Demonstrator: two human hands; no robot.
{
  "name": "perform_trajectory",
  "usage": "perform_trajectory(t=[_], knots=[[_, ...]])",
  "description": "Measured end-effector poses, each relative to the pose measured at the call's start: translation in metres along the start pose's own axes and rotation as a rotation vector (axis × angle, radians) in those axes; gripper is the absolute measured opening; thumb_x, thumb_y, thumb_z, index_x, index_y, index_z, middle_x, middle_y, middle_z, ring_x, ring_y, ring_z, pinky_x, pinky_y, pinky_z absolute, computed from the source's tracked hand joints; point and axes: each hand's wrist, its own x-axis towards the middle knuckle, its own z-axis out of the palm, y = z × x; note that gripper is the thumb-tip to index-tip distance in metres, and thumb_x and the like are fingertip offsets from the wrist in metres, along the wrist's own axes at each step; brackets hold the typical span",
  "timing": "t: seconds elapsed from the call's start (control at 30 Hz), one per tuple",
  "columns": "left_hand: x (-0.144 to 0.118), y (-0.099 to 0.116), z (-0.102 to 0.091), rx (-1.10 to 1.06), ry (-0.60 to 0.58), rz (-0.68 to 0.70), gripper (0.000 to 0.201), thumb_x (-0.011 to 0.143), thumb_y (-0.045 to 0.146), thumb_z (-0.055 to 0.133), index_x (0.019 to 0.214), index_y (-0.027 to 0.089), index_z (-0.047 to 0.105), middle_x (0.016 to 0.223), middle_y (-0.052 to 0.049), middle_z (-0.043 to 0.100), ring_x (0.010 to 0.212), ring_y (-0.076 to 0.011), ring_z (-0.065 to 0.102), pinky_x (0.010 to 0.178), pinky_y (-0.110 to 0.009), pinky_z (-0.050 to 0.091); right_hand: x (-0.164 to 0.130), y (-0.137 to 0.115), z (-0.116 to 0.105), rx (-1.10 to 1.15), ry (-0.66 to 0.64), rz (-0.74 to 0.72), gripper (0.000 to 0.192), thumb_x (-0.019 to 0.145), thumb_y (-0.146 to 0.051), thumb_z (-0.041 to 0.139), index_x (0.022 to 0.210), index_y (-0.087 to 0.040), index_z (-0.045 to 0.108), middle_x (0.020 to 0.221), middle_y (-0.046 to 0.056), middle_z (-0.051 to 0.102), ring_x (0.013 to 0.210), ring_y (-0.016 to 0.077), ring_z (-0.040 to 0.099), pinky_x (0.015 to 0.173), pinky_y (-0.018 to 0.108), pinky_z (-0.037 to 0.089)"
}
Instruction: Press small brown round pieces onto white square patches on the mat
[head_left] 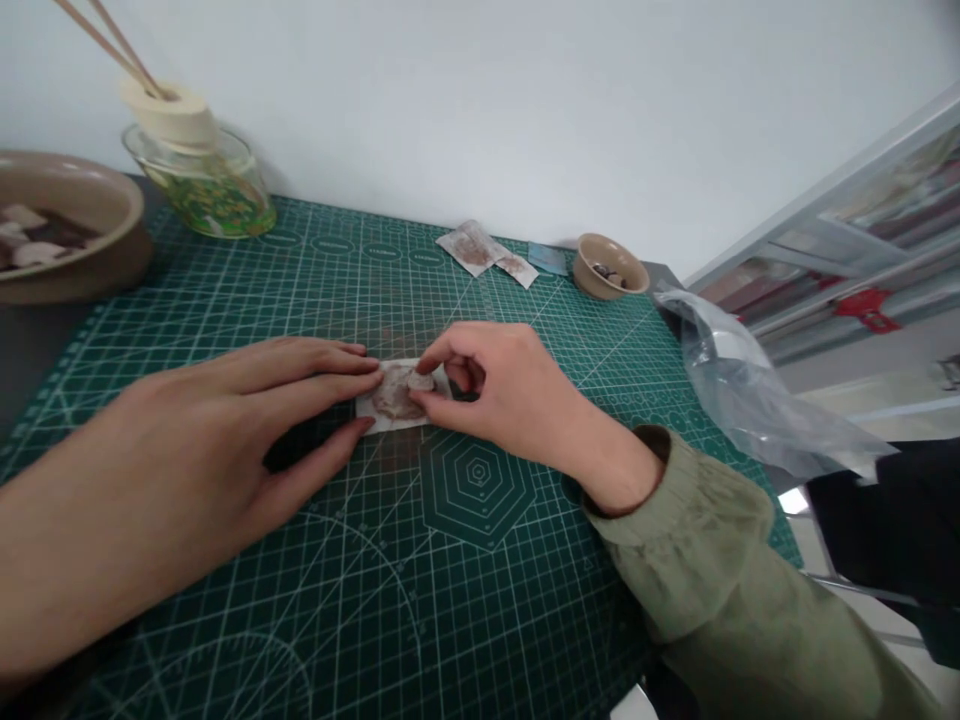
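A small white rectangular sheet [394,400], smeared with brownish dust and resembling sandpaper, lies on the green cutting mat [480,540]. My left hand [225,430] is stretched out flat, its fingertips and thumb resting on the sheet's left edge. Between thumb and index finger, my right hand [517,395] pinches a small pale round piece [421,381] against the sheet's dusty surface. The piece's lower side and part of its edge are hidden, and its material cannot be made out.
Dusty sheets [480,250] and a blue strip [548,259] lie near the wall beside a small bowl [611,265] of dark pieces. A larger bowl [112,215] and reed diffuser [202,185] stand at left. Clear plastic [735,370] hangs over the right edge.
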Motion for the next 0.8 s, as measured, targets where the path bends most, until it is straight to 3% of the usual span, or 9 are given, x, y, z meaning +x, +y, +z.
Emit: perform_trajectory(t=[0.07,0.2,0.3,0.37,0.5,0.67,0.8], knots=[[0.001,0.003,-0.002,0.073,-0.014,0.033,0.038,0.124,0.048,0.056,0.154,0.040,0.079,0.161,0.006,0.080,0.133,-0.0266,0.086,0.122,-0.043,0.069,0.000,0.000,0.001,0.005,0.003,-0.020,0.007,0.100,-0.020,0.087,0.101,-0.016,0.082,0.086,-0.003,0.072,0.080,0.0146,0.063,0.082,0.031,0.047],[0.007,0.007,-0.003,0.095,0.044,0.092,0.043,0.124,0.055,0.050,0.145,0.037,0.082,0.153,0.004,0.085,0.124,-0.0274,0.089,0.110,-0.042,0.075,-0.001,0.000,0.000,0.073,-0.056,-0.092,0.006,0.101,-0.020,0.085,0.104,-0.016,0.084,0.083,-0.004,0.070,0.074,0.0135,0.061,0.078,0.030,0.046],[0.010,0.009,-0.003,0.077,0.049,0.115,0.046,0.124,0.057,0.049,0.141,0.034,0.085,0.149,0.001,0.087,0.119,-0.0278,0.090,0.109,-0.043,0.077,-0.001,0.000,-0.002,-0.001,0.007,-0.010,0.005,0.096,-0.018,0.087,0.098,-0.017,0.082,0.078,-0.005,0.066,0.073,0.0137,0.059,0.074,0.030,0.044],[0.011,0.010,-0.004,0.083,0.037,0.086,0.046,0.124,0.056,0.049,0.142,0.034,0.085,0.150,0.002,0.086,0.120,-0.0275,0.090,0.111,-0.044,0.077,-0.001,-0.001,-0.002,-0.007,0.026,-0.017,0.005,0.097,-0.017,0.087,0.099,-0.017,0.083,0.081,-0.004,0.069,0.075,0.0141,0.060,0.076,0.030,0.045],[0.010,0.012,-0.006,0.068,0.025,0.030,0.047,0.122,0.059,0.049,0.140,0.039,0.087,0.150,0.003,0.086,0.123,-0.0288,0.089,0.116,-0.045,0.076,-0.002,-0.002,-0.003,0.087,-0.066,-0.058,0.006,0.099,-0.022,0.087,0.103,-0.017,0.085,0.079,-0.005,0.070,0.073,0.0135,0.061,0.076,0.030,0.046],[0.011,0.013,-0.006,0.039,0.011,0.025,0.049,0.120,0.061,0.051,0.140,0.036,0.088,0.149,0.001,0.087,0.123,-0.0302,0.089,0.116,-0.047,0.076,-0.001,-0.001,-0.004,0.009,0.038,0.003,0.006,0.094,-0.017,0.089,0.096,-0.015,0.084,0.077,-0.004,0.068,0.072,0.0136,0.061,0.073,0.031,0.043],[0.012,0.013,-0.007,0.047,0.009,-0.002,0.050,0.119,0.062,0.049,0.139,0.039,0.089,0.149,0.003,0.087,0.122,-0.0296,0.089,0.114,-0.047,0.077,-0.001,-0.003,-0.003,0.096,-0.066,-0.039,0.006,0.099,-0.021,0.088,0.103,-0.017,0.086,0.078,-0.006,0.070,0.071,0.0127,0.061,0.074,0.030,0.045]])
